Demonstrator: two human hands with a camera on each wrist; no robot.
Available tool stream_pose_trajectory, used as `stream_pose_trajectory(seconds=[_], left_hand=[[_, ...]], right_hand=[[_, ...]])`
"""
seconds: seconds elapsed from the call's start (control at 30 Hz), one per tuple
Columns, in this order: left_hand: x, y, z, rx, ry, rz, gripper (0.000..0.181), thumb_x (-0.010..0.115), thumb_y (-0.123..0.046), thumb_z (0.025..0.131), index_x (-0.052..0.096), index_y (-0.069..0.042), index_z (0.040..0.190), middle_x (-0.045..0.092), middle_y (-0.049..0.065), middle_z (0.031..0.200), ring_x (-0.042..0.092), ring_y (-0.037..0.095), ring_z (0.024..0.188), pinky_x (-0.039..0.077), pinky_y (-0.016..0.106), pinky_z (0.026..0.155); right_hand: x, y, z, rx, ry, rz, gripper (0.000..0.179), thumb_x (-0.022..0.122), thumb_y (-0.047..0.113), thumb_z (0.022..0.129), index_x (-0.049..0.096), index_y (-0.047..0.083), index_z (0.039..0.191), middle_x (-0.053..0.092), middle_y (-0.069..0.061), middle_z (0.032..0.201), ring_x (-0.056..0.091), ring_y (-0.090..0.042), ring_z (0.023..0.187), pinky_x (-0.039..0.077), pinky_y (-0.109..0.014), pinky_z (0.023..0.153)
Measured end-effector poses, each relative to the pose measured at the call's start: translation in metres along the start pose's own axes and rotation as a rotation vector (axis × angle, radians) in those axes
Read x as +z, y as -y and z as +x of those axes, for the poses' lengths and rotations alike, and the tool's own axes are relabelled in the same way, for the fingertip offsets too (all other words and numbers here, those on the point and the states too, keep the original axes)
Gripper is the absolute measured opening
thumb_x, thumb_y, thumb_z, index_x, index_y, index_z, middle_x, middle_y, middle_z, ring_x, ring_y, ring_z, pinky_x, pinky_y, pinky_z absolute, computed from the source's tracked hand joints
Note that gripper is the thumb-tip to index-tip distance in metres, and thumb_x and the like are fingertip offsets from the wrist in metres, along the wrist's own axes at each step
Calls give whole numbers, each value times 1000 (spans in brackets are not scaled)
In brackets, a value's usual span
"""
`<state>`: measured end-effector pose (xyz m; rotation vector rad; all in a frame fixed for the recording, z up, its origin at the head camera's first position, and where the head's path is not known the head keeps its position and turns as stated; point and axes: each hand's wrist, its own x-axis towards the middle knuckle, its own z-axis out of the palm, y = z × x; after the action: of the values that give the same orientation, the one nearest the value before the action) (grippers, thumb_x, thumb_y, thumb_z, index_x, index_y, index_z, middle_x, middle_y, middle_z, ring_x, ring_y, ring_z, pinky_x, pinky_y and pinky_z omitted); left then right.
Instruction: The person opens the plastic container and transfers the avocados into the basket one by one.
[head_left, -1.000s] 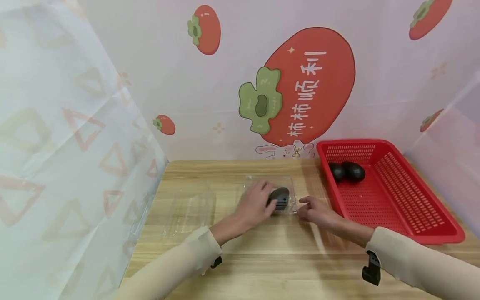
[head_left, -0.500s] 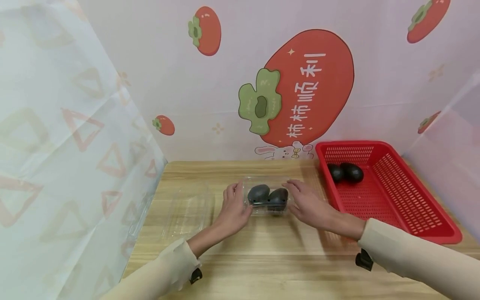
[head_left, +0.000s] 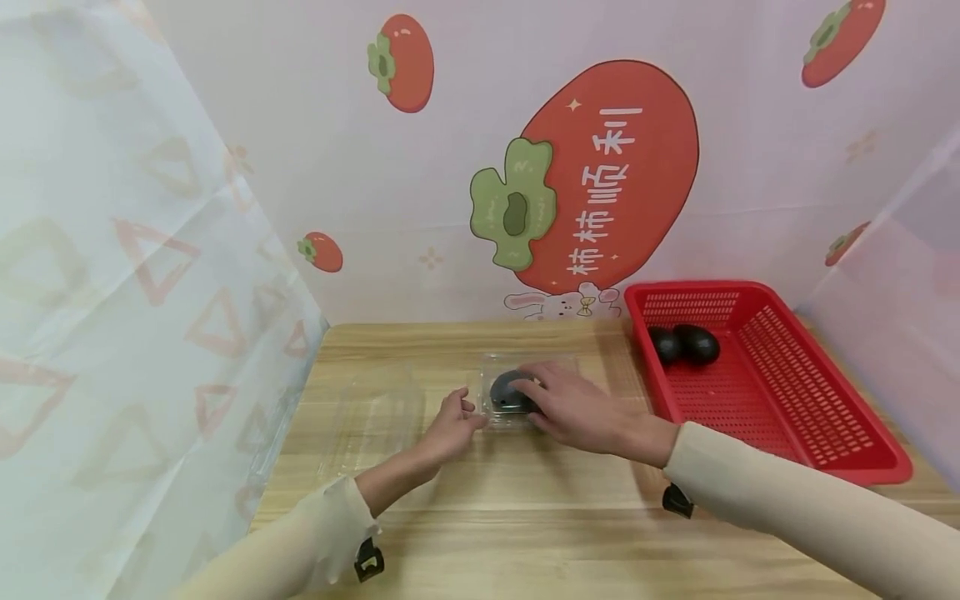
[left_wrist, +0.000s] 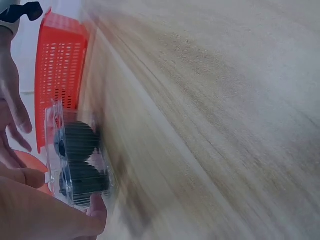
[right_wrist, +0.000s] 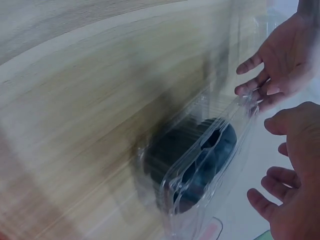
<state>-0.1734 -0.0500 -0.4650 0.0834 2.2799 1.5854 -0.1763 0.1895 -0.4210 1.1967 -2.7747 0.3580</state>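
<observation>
A clear plastic clamshell box (head_left: 497, 360) rests on the wooden table with two dark avocados (left_wrist: 82, 142) inside, its lid lying over them. My right hand (head_left: 573, 408) reaches across the right part of the lid, fingers extended and covering one avocado in the head view. The other avocado (head_left: 510, 392) shows through the plastic. At the box's left front corner, my left hand (head_left: 450, 429) has loosely bent fingers. In the right wrist view, the left hand's fingertips (right_wrist: 246, 89) are right at the box's end, while the right hand (right_wrist: 295, 170) has its fingers spread over the lid.
A red perforated basket (head_left: 888, 468) stands at the right with dark avocados (head_left: 696, 343) in its far left corner. Another clear plastic container (head_left: 371, 425) is on the table at the left. A patterned wall covering (head_left: 420, 192) rises behind the table.
My left hand has gone from above the box to its left front corner. My right hand moved from the box's right side to over the lid.
</observation>
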Motion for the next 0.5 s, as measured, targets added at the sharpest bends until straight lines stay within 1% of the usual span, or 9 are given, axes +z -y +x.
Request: stream_pose_trajectory(seconds=[0.1, 0.23, 0.33, 0.47, 0.5], left_hand=[[-3, 1, -2, -52, 40, -69, 69, 59, -11, 101, 25, 12, 158, 53, 19, 128, 57, 33, 115, 49, 50, 100], [-5, 5, -4, -100, 80, -163, 60, 56, -9, 100, 31, 12, 151, 57, 14, 113, 56, 26, 98, 49, 44, 93], [-6, 7, -3, -131, 96, -222, 49, 54, -9, 101, 38, 10, 143, 56, 13, 110, 55, 24, 96, 48, 39, 87], [-9, 10, -1, -160, 128, -278, 31, 50, -7, 106, 48, 9, 133, 57, 13, 113, 57, 23, 100, 51, 34, 83], [-9, 11, 0, -165, 141, -284, 29, 49, -8, 107, 50, 8, 130, 58, 12, 112, 58, 22, 99, 51, 33, 82]], right_hand=[[4, 4, 8, -47, -4, -27, 52, 83, 21, 94, 65, 7, 140, 61, -17, 145, 58, -32, 135, 52, -50, 110], [11, 9, 16, -82, -15, -66, 46, 81, 17, 95, 67, 8, 138, 63, -14, 142, 59, -29, 133, 54, -48, 107], [16, 11, 20, -99, -14, -74, 44, 80, 15, 95, 69, 9, 137, 63, -12, 141, 59, -28, 133, 55, -47, 106], [23, 12, 24, -124, -26, -75, 43, 82, 15, 94, 70, 10, 135, 64, -12, 140, 61, -28, 133, 54, -47, 107], [25, 12, 25, -129, -33, -76, 43, 82, 15, 93, 71, 10, 134, 64, -13, 140, 61, -29, 132, 54, -47, 107]])
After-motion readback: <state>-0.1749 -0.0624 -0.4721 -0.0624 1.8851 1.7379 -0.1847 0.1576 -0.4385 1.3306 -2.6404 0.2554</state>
